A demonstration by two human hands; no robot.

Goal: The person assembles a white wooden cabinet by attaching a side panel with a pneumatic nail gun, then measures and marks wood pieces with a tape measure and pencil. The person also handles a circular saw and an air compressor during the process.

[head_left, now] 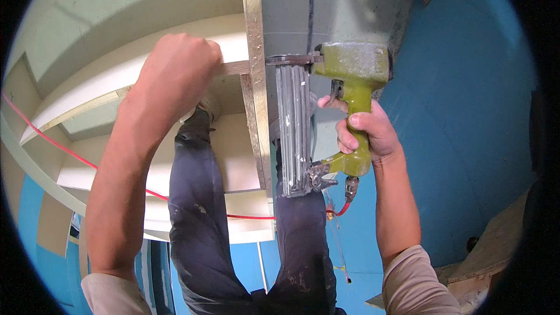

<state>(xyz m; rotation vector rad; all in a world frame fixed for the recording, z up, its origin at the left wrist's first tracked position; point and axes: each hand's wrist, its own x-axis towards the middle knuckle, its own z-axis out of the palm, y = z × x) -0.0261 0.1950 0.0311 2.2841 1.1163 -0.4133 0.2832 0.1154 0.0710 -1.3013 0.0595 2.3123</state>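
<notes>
My right hand (373,131) is wrapped round the handle of an olive-green pneumatic nail gun (356,61), with the index finger by the trigger. Its ribbed grey magazine (293,131) hangs upright on the left, and the nose touches or nearly touches the side of a wooden batten (254,35). Red air hose (344,209) joins the base of the handle through a metal fitting. My left hand (184,70) is a closed fist over the wooden edge of a curved white board (105,84), left of the batten. Its fingertips are hidden, so what they hold cannot be seen.
Curved white boards and battens form a frame around my legs (201,210). The red hose crosses the frame and passes by my legs. Blue sheeting (455,128) covers the right side. A wooden board (493,236) lies at the lower right. A dark cable (310,6) runs at the top.
</notes>
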